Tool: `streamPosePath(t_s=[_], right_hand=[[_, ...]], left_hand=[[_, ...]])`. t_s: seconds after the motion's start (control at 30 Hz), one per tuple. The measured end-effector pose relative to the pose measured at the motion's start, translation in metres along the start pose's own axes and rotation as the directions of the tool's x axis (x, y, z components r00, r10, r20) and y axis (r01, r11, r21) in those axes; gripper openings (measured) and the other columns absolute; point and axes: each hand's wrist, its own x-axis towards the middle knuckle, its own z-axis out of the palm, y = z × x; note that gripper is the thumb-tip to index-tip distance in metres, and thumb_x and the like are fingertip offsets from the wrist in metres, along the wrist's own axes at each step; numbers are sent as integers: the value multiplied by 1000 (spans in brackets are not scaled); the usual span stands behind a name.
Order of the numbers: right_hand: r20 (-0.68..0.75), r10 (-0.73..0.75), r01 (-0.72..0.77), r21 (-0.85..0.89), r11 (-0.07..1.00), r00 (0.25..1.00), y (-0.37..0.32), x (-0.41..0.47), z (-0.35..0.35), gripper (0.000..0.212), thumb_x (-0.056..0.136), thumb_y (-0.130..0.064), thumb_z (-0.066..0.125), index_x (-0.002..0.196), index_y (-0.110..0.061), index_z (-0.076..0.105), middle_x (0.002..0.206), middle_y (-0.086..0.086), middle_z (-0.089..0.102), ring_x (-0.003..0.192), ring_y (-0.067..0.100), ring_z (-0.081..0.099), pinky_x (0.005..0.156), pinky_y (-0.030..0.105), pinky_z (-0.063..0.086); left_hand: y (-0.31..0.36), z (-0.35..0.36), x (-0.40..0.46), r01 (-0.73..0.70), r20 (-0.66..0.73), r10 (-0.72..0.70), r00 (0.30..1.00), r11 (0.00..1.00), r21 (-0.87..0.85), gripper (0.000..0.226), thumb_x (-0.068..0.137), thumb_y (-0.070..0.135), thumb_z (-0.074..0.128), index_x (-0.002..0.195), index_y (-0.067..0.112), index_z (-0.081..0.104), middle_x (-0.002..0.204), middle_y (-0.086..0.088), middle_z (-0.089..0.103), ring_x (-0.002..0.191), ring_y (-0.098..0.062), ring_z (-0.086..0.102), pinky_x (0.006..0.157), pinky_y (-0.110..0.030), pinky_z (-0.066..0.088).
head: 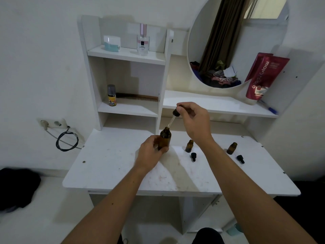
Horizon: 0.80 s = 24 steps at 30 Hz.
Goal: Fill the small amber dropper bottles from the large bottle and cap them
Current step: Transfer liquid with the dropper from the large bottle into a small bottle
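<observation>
The large bottle [165,140] is amber-brown glass, upright, its neck uncapped, standing near the middle of the white surface [112,166], close to the shelf unit [126,71] behind it; my left hand [149,153] is wrapped round its lower body, fingers and thumb curled tight against the glass. Above the large bottle my right hand [192,118] pinches the black rubber bulb of the dropper [173,118] between thumb and fingertips, the other fingers loosely curled; the clear glass pipette slants down to the large bottle's mouth, though I cannot tell whether its tip is inside the neck or just at the rim. To the right of the large bottle stands a small amber bottle [189,146], open, with a black dropper cap [193,156] lying just in front of it; further right of the large bottle, well apart, stands a second small amber bottle [232,148], also open, with its own black cap [240,159] lying near it on the surface.
</observation>
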Motion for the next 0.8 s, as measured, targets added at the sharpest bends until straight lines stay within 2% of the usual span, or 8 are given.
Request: streamPosePath(t_s=[0.13,0.23,0.3,0.4,0.53,0.67,0.8], right_hand=[[-84,-17,22,54,998,996,-7,3,-18,18,100,-16,70,115,-11,77,105,0,78,100,10,73,94,20,57],[-127,-28,34,52,998,992,-2,-3,-33,17,100,-16,70,115,-11,77,104,0,78,100,10,74,93,19,57],[-132,-16,22,46,999,991,6,-9,-41,17,100,-17,70,115,-13,77,104,-2,78,100,8,73,92,18,56],[-137,2,-1,9,1000,991,19,-19,-51,16,100,-17,70,114,-13,77,101,-6,77,94,1,71,88,13,55],[-156,35,-37,-11,999,987,34,-25,-61,17,100,-17,70,115,-12,78,100,-7,77,95,2,72,88,11,53],[-162,49,-55,-32,998,986,43,-26,-66,16,100,-16,70,115,-13,77,96,-16,74,91,-6,71,87,10,53],[-149,62,-66,-23,998,987,53,-26,-65,18,100,-17,70,116,-13,76,97,-12,76,92,-4,72,87,9,53]], left_hand=[[-3,0,-7,-12,-68,15,998,999,43,60,81,39,86,130,23,54,122,4,64,111,-15,62,99,-33,54],[0,2,-21,-9,-193,10,981,1000,7,48,80,39,87,112,22,56,105,6,64,95,-14,64,82,-24,55],[5,7,-33,-15,-223,6,975,999,-39,40,81,39,85,105,22,57,99,7,64,88,-13,64,75,-17,51],[10,24,-48,-78,-123,70,990,995,-64,37,83,40,83,107,22,61,102,10,67,91,-6,66,78,-15,53],[19,42,-45,-97,9,98,995,992,-77,45,87,39,80,124,22,61,120,10,67,108,-5,64,95,-21,54],[27,59,-31,-55,14,56,998,996,-75,46,89,36,78,129,25,59,128,7,66,115,-8,63,100,-30,55],[30,73,-15,-71,7,72,997,994,-78,49,89,33,79,132,21,59,127,5,67,111,-6,63,97,-25,55]])
